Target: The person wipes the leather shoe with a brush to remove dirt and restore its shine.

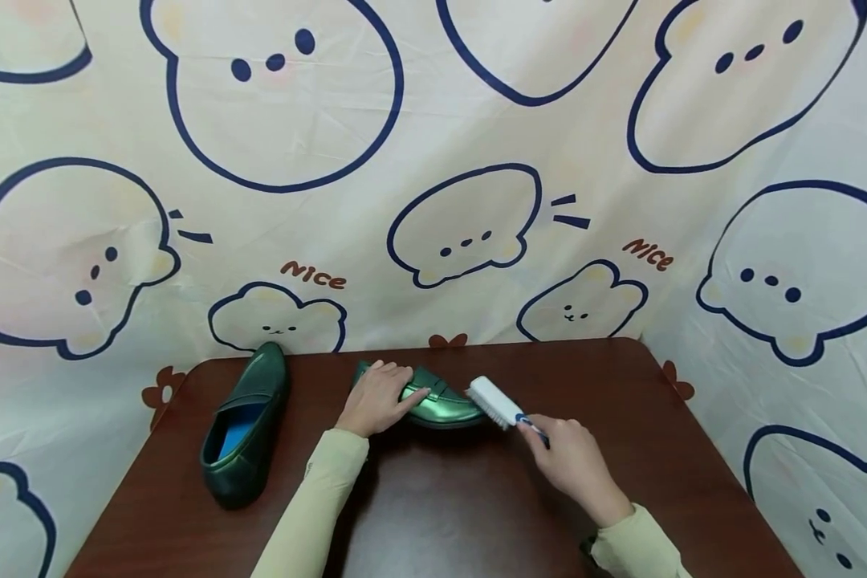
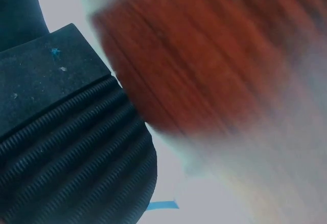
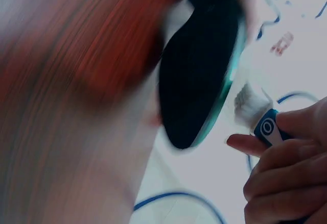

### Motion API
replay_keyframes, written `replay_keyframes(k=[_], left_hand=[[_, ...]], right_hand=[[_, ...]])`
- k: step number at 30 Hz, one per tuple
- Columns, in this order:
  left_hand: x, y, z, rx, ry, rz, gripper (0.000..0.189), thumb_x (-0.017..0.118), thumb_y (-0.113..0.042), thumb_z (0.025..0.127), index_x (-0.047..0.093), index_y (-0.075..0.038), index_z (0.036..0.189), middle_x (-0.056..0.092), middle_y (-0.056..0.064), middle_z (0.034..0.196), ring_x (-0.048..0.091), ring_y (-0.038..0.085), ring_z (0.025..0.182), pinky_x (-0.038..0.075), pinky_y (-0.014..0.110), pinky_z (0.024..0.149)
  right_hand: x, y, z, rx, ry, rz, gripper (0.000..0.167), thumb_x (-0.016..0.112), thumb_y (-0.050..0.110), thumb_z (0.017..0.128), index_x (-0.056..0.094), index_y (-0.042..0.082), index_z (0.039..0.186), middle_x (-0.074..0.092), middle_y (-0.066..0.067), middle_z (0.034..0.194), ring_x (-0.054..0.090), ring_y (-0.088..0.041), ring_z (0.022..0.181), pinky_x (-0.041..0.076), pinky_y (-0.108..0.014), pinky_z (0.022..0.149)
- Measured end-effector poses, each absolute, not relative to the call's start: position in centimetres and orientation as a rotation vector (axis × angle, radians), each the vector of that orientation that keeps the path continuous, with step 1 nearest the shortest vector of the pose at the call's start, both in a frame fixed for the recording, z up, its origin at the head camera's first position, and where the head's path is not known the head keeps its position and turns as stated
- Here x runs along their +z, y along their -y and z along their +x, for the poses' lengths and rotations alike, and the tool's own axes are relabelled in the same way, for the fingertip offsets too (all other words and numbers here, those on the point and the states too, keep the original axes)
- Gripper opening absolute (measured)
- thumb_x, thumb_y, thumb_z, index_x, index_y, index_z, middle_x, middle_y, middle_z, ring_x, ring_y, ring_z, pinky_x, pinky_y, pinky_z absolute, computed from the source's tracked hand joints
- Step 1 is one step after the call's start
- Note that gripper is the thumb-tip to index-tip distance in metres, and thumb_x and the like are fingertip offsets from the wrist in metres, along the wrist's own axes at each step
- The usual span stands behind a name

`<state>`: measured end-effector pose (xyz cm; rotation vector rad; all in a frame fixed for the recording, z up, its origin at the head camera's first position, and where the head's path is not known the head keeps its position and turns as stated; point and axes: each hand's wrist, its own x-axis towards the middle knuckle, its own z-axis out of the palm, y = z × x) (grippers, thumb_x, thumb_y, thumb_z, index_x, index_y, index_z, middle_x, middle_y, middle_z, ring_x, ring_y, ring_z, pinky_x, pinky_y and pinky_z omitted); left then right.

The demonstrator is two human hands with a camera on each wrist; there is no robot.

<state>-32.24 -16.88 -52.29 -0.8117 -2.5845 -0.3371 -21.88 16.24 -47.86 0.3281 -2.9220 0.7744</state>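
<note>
- Hands apart: my left hand (image 1: 381,396) grips the green shoe (image 1: 444,408) near 11 o'clock on the table (image 1: 477,514), thumb along its near side; my right hand (image 1: 572,459), near 2 o'clock, has its fingers wrapped round the brush (image 1: 496,401) by the handle.
- Other shoe (image 1: 262,425), dark green, lies untouched near 10 o'clock, toe aimed between 12 and 1, blue insole (image 1: 240,429) showing.
- The green shoe sits at 12 o'clock, under my left hand, its toe pointing to 3; the ridged sole (image 2: 82,152) fills much of my left wrist view.
- At the toe, just beside it, is the white head of the brush, handle slanting down towards 4 o'clock; I cannot tell whether the bristles (image 3: 249,104) touch.
- Pale sleeves (image 1: 318,502) cover my arms.
- Cloth (image 1: 470,136) with bear outlines hangs beyond the table, from 9 o'clock through 12 to 3.
</note>
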Motion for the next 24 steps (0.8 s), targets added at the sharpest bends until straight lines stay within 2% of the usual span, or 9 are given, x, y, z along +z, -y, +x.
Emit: replay_keyframes(k=[3, 7, 13, 18, 21, 24], left_hand=[[-52.3, 16.8, -32.3, -0.329, 2.578, -0.819, 0.044, 0.053, -0.058, 0.102, 0.058, -0.018, 0.083, 0.050, -0.007, 0.070, 0.041, 0.010, 0.068, 0.031, 0.030, 0.070], [-52.4, 16.8, -32.3, -0.298, 2.574, -0.822, 0.043, 0.053, -0.057, 0.102, 0.062, -0.018, 0.087, 0.058, -0.005, 0.074, 0.045, 0.011, 0.070, 0.032, 0.030, 0.070], [-52.7, 16.7, -32.3, -0.280, 2.570, -0.815, 0.051, 0.046, -0.062, 0.104, 0.066, -0.017, 0.092, 0.064, -0.004, 0.079, 0.052, 0.013, 0.073, 0.040, 0.032, 0.073], [-52.7, 16.6, -32.3, -0.281, 2.573, -0.822, 0.052, 0.044, -0.063, 0.104, 0.064, -0.018, 0.088, 0.061, -0.005, 0.075, 0.050, 0.012, 0.071, 0.038, 0.031, 0.072], [-52.7, 16.6, -32.1, -0.262, 2.574, -0.814, 0.051, 0.046, -0.062, 0.103, 0.068, -0.016, 0.093, 0.067, -0.003, 0.081, 0.054, 0.014, 0.075, 0.039, 0.031, 0.072], [-52.7, 16.7, -31.9, -0.251, 2.578, -0.803, 0.054, 0.048, -0.061, 0.103, 0.073, -0.013, 0.104, 0.073, 0.001, 0.093, 0.061, 0.016, 0.082, 0.046, 0.034, 0.078]], right_hand=[[-47.8, -14.8, -21.2, 0.768, 2.899, 0.403, 0.024, 0.071, 0.027, 0.100, 0.077, 0.010, 0.116, 0.070, 0.005, 0.073, 0.048, -0.005, 0.054, 0.041, -0.026, 0.054], [-48.6, -13.9, -20.9, 0.684, 2.849, 0.446, 0.021, 0.074, 0.028, 0.098, 0.079, 0.013, 0.112, 0.078, 0.001, 0.087, 0.052, -0.003, 0.056, 0.042, -0.026, 0.052], [-49.1, -15.5, -21.4, 0.706, 2.895, 0.328, 0.028, 0.071, 0.028, 0.099, 0.077, 0.009, 0.118, 0.068, 0.002, 0.072, 0.044, -0.009, 0.051, 0.036, -0.028, 0.047], [-49.3, -17.9, -22.0, 0.677, 2.946, 0.185, 0.030, 0.067, 0.026, 0.101, 0.075, 0.005, 0.120, 0.062, 0.001, 0.069, 0.044, -0.013, 0.054, 0.036, -0.030, 0.050], [-49.3, -18.6, -22.3, 0.662, 2.959, 0.166, 0.032, 0.066, 0.026, 0.101, 0.074, 0.002, 0.121, 0.064, -0.002, 0.071, 0.046, -0.014, 0.053, 0.037, -0.031, 0.049], [-49.2, -18.8, -22.5, 0.616, 2.954, 0.153, 0.034, 0.065, 0.025, 0.102, 0.073, -0.001, 0.120, 0.065, -0.006, 0.072, 0.046, -0.015, 0.052, 0.037, -0.031, 0.047]])
